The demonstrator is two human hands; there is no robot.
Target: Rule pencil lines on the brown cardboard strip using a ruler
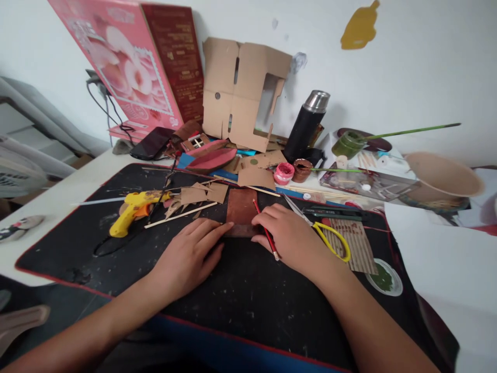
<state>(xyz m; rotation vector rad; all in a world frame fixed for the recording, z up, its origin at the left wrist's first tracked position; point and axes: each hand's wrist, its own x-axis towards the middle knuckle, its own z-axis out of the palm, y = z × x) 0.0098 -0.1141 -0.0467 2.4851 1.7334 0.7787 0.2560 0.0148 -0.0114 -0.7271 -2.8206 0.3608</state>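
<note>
A brown-painted cardboard piece lies on the dark mat in front of me, with a darker strip along its near edge. My left hand is closed at the left end of that strip, its index fingertip on it and the thumb lower down. At the right end is my right hand, fingers curled, with a red pencil held slanting through them. Its fingertips touch or nearly touch the brown piece. Right of this hand lie yellow-handled scissors, blades partly hidden behind the hand.
A yellow glue gun and cardboard scraps lie left. Behind are paint jars, a black flask and a cut cardboard box. Corrugated card, a utility knife and a lid of green paint sit right.
</note>
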